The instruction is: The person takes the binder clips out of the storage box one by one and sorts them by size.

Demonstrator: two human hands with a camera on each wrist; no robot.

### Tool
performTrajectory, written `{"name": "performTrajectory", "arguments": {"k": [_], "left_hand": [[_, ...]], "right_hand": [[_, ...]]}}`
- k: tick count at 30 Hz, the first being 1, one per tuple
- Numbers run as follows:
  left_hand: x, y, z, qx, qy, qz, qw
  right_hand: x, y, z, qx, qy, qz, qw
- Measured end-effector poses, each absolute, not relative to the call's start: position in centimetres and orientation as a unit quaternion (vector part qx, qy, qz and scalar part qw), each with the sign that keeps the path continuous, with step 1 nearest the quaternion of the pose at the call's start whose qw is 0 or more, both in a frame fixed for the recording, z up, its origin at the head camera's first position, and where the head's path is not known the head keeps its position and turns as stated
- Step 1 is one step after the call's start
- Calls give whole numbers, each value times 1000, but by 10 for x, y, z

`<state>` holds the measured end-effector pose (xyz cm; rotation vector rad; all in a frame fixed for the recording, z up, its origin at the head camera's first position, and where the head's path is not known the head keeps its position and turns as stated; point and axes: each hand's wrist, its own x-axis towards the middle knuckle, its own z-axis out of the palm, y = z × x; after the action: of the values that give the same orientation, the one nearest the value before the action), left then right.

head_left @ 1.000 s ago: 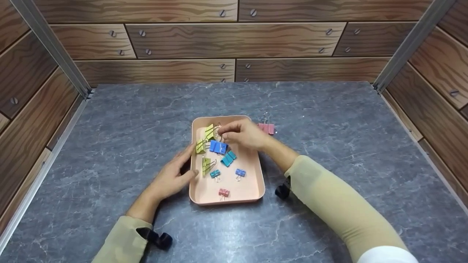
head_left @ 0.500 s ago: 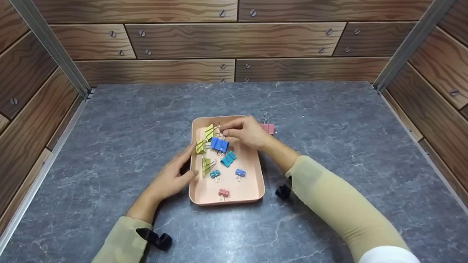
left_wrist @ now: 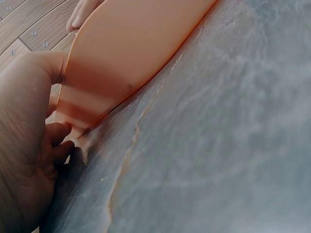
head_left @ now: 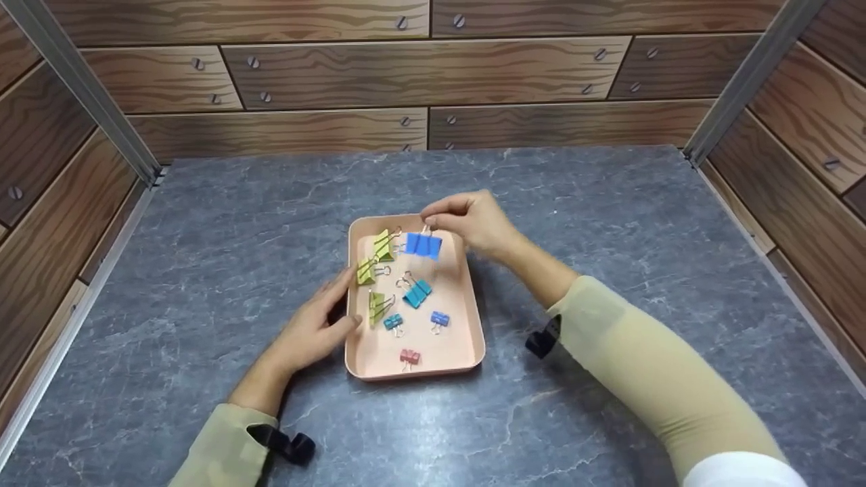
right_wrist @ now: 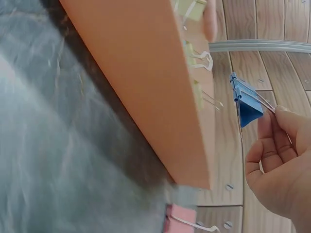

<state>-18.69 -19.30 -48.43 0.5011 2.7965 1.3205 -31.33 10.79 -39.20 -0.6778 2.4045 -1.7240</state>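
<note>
A peach tray [head_left: 457,352] holds several binder clips. My right hand [head_left: 482,220] pinches a large blue binder clip [head_left: 423,245] by its wire handle. In the right wrist view this blue clip [right_wrist: 248,102] hangs raised beyond the tray's rim. At the tray's left side, my left hand [head_left: 314,331] grips the wall, thumb over the rim and fingers outside. Three yellow-green clips [head_left: 383,245] line the left inside. A teal clip [head_left: 417,293] lies mid-tray, with a small teal clip [head_left: 393,321], a small blue clip [head_left: 439,318] and a small red clip [head_left: 409,356] nearer me.
A pink binder clip [right_wrist: 180,218] lies on the table outside the tray's far right corner; the right hand hides it in the head view. The grey marbled table [head_left: 237,223] is enclosed by wood-patterned walls [head_left: 325,74].
My right hand has lifted the large blue clip away from the teal one, toward the tray's far right. The left hand keeps its place on the tray. The head view has shifted slightly.
</note>
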Motion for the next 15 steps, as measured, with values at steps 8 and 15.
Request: {"name": "performTrajectory", "arguments": {"k": [8, 15], "left_hand": [[-187, -193, -484, 156, 893, 422, 9], [-187, -192, -484, 160, 893, 421, 0]], "right_hand": [[-319, 142, -367, -222, 803, -553, 14], [-329, 176, -360, -216, 793, -570, -14]]}}
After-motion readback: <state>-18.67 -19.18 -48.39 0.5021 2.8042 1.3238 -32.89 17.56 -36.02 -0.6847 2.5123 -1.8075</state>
